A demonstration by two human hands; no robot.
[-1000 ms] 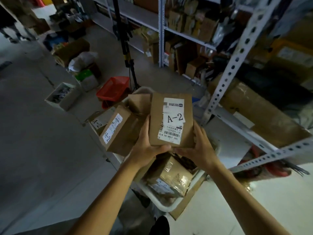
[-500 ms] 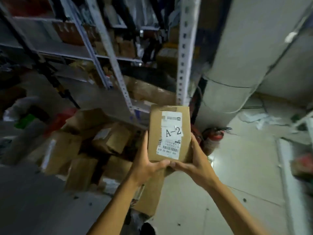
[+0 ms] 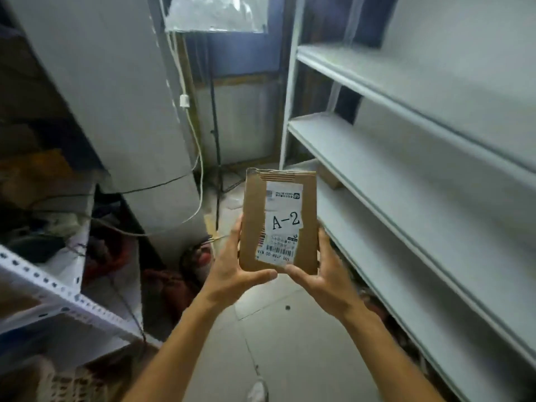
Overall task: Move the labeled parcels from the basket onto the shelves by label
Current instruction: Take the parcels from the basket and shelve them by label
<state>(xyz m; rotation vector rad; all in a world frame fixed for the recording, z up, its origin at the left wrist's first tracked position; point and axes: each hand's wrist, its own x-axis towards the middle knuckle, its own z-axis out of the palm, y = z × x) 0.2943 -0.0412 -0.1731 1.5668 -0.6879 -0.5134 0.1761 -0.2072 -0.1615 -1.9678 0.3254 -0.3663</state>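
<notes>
The white shelving unit [image 3: 412, 158] fills the view from twelve to five o'clock, its boards running away toward the far corner and cut off by the right edge. The boards show bare white surface along most of their length. On the lowest visible board, near the far end, lies a small brown box [image 3: 329, 178], half hidden behind the held parcel. A grey column [image 3: 116, 91] stands at ten to eleven o'clock, with white cables [image 3: 194, 134] hanging down its side. Between the column and the white shelving runs a strip of tiled floor [image 3: 278, 329], open from six o'clock toward the far wall. At eight o'clock a perforated metal rack [image 3: 58, 288] juts in, cut off by the left edge; what sits on and behind it is dark and hard to make out. A red object [image 3: 203, 258], partly shadowed, lies on the floor at the column's foot.

The parcel [image 3: 278, 221], a flat brown cardboard box, is held upright in mid-air at the centre, just left of the white shelving and touching none of its boards. Its white label [image 3: 285, 220] reads "A-2" above a barcode. The left hand [image 3: 232, 274] has its grip on the lower left edge, thumb under the bottom. The right hand [image 3: 324, 277] grips the lower right edge, its fingers behind the box and out of sight.
</notes>
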